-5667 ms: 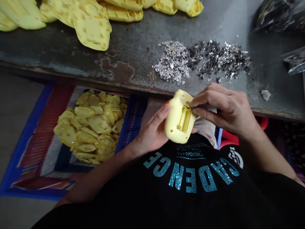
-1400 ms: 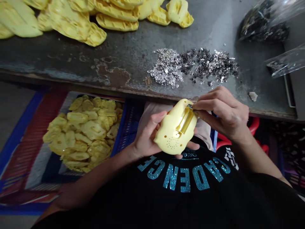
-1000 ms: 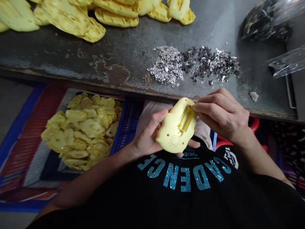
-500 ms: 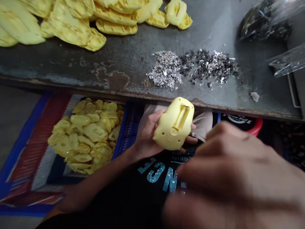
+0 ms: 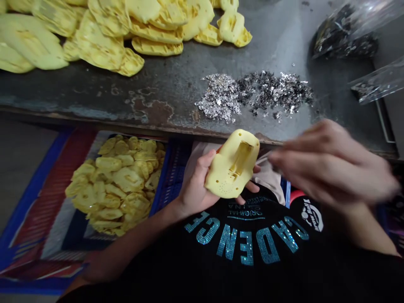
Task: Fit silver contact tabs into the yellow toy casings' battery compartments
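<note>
My left hand (image 5: 196, 181) grips a pale yellow moulded plastic shell (image 5: 232, 164) from below, its hollow side up, with a narrow rectangular channel (image 5: 241, 158) and a cluster of small holes near the lower end. My right hand (image 5: 331, 164) is blurred by motion, a little to the right of the shell and apart from it. Its fingers are close together, and the blur hides whether they hold anything.
A worn grey metal table edge (image 5: 94, 118) runs above my hands. On it lie yellow shells (image 5: 101, 42), a heap of silvery metal bits (image 5: 252, 97) and clear plastic bags (image 5: 344, 33). A blue crate (image 5: 167, 176) of yellow shells stands below left.
My right hand has left the shell's top edge, swung down near the camera, and now moves off to the right. My left hand keeps the shell, now turned slightly.
</note>
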